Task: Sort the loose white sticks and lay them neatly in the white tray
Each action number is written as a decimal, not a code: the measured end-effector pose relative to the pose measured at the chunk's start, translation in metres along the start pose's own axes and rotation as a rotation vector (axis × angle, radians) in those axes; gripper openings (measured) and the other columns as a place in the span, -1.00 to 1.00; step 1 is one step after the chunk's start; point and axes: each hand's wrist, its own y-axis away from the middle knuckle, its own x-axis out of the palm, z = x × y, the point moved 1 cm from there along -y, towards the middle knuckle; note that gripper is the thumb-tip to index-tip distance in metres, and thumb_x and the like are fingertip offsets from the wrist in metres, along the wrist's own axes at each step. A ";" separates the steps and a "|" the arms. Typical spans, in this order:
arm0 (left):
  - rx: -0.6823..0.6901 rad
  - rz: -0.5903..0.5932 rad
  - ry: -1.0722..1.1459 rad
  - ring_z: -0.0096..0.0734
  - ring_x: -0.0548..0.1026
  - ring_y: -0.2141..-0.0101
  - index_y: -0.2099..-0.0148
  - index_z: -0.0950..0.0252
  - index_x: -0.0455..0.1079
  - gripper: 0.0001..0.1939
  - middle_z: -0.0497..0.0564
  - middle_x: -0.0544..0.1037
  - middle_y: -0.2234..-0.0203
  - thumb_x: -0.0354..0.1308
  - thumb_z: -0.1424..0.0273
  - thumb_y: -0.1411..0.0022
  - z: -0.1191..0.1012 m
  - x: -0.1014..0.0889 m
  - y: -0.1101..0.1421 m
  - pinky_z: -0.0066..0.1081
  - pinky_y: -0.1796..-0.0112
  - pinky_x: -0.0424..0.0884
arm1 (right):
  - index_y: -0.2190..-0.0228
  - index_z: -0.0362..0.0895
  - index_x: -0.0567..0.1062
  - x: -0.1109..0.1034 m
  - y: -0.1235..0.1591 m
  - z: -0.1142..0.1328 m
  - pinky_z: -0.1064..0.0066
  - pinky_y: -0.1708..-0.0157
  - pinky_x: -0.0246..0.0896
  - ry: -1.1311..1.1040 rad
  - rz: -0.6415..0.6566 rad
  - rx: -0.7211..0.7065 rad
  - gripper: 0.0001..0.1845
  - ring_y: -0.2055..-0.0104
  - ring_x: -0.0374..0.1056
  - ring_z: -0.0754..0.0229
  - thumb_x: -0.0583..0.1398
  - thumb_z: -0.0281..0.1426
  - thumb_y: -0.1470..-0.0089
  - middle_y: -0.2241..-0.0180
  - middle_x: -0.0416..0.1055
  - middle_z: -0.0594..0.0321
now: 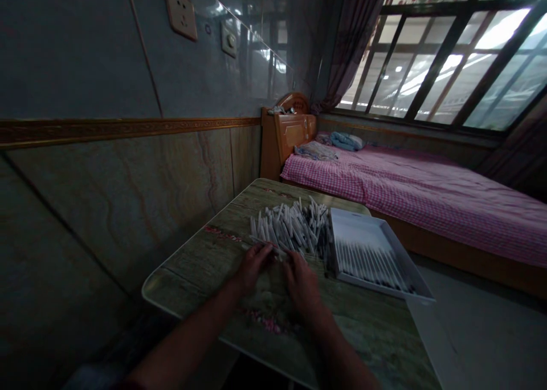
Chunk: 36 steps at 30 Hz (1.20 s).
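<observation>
My left hand [255,264] and my right hand [302,280] are close together over the table, just in front of a heap of white pens [290,224]. The fingers of both hands are pinched around a slim whitish pen [280,252] lying crosswise between them; its details are blurred. Behind the fingertips the heaped pens lie at mixed angles, some with dark ends. To the right of my right hand stands a shallow white box [363,224]. Inside it a row of pens [370,263] lies side by side, with dark tips toward the near edge.
The green marble-patterned table [192,276] has rounded corners and a pale rim. A tiled wall [179,179] runs along its left. Beyond the table is a bed [397,179] with a pink checked cover and a wooden headboard [294,130], below a window [440,59].
</observation>
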 end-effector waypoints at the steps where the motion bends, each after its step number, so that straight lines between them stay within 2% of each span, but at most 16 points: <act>1: -0.015 -0.011 0.049 -0.51 0.48 0.56 0.31 0.33 0.43 -0.65 -0.08 0.54 0.54 0.32 0.19 0.09 0.000 -0.001 -0.001 -0.51 0.50 0.36 | 0.13 -0.06 0.47 -0.009 -0.002 0.002 0.44 0.30 0.19 0.107 0.048 0.013 -0.70 0.22 0.41 0.17 0.02 -0.42 -0.17 0.20 0.48 0.18; 5: -0.044 -0.017 0.168 -0.46 0.52 0.53 0.31 0.34 0.40 -0.70 -0.06 0.55 0.54 0.32 0.25 0.04 -0.003 -0.003 -0.004 -0.50 0.53 0.39 | 0.23 -0.05 0.52 -0.053 -0.012 0.001 0.44 0.42 0.11 0.528 0.240 0.127 -0.71 0.29 0.42 0.15 0.08 -0.53 -0.08 0.24 0.47 0.15; 9: -0.074 -0.028 0.226 -0.49 0.53 0.55 0.33 0.34 0.39 -0.79 -0.05 0.57 0.54 0.28 0.32 -0.03 -0.006 -0.002 -0.004 -0.54 0.55 0.39 | 0.28 -0.10 0.54 -0.081 -0.013 -0.012 0.41 0.44 0.08 0.832 0.343 0.092 -0.71 0.23 0.41 0.06 0.09 -0.61 -0.04 0.26 0.49 0.05; 15: -0.081 0.000 0.255 -0.47 0.53 0.55 0.34 0.35 0.41 -0.81 -0.03 0.57 0.54 0.29 0.34 -0.04 -0.006 -0.002 -0.003 -0.52 0.56 0.42 | 0.40 -0.15 0.57 -0.082 -0.005 -0.026 0.37 0.37 0.14 0.901 0.456 0.010 -0.76 0.21 0.41 0.03 0.12 -0.61 -0.03 0.33 0.54 0.00; 20: -0.072 0.007 0.263 -0.48 0.53 0.54 0.31 0.36 0.44 -0.78 -0.02 0.59 0.51 0.31 0.34 -0.01 -0.005 -0.003 -0.004 -0.54 0.57 0.41 | 0.38 -0.17 0.56 -0.076 -0.005 -0.027 0.36 0.31 0.18 0.878 0.476 -0.025 -0.78 0.18 0.41 0.03 0.12 -0.60 -0.04 0.35 0.54 -0.03; 24: -0.057 0.016 0.261 -0.47 0.53 0.52 0.30 0.37 0.45 -0.73 0.00 0.59 0.49 0.35 0.32 0.03 -0.005 -0.003 -0.004 -0.53 0.54 0.41 | 0.34 -0.17 0.55 -0.074 -0.007 -0.026 0.40 0.33 0.18 0.853 0.461 -0.031 -0.79 0.18 0.42 0.04 0.11 -0.56 -0.06 0.33 0.53 0.01; 27: -0.028 0.008 0.252 -0.47 0.52 0.54 0.33 0.36 0.44 -0.67 -0.02 0.57 0.52 0.39 0.27 0.09 -0.004 -0.002 -0.003 -0.52 0.54 0.41 | 0.32 -0.10 0.55 -0.065 -0.009 -0.026 0.42 0.35 0.18 0.665 0.348 0.025 -0.78 0.21 0.42 0.08 0.09 -0.47 -0.10 0.32 0.53 0.11; 32: -0.016 -0.007 0.209 -0.45 0.53 0.51 0.34 0.36 0.42 -0.60 -0.05 0.55 0.56 0.44 0.26 0.20 -0.004 0.002 -0.001 -0.51 0.51 0.41 | 0.36 -0.11 0.56 -0.026 -0.012 -0.025 0.38 0.30 0.26 -0.193 0.063 0.218 -0.79 0.30 0.44 0.12 0.16 -0.34 0.05 0.37 0.55 0.21; 34: -0.021 0.003 0.210 -0.43 0.54 0.49 0.32 0.35 0.41 -0.59 -0.05 0.56 0.55 0.45 0.29 0.22 -0.004 0.002 0.000 -0.49 0.48 0.42 | 0.40 -0.13 0.57 -0.009 -0.011 -0.026 0.37 0.33 0.27 -0.438 -0.023 0.301 -0.76 0.34 0.43 0.11 0.22 -0.27 0.12 0.42 0.55 0.20; 36: -0.031 0.003 0.218 -0.42 0.55 0.47 0.32 0.35 0.41 -0.58 -0.03 0.57 0.53 0.46 0.30 0.23 -0.005 0.002 0.000 -0.48 0.44 0.44 | 0.42 -0.15 0.57 0.003 -0.010 -0.028 0.37 0.35 0.27 -0.586 -0.105 0.376 -0.73 0.36 0.42 0.11 0.26 -0.23 0.18 0.44 0.55 0.21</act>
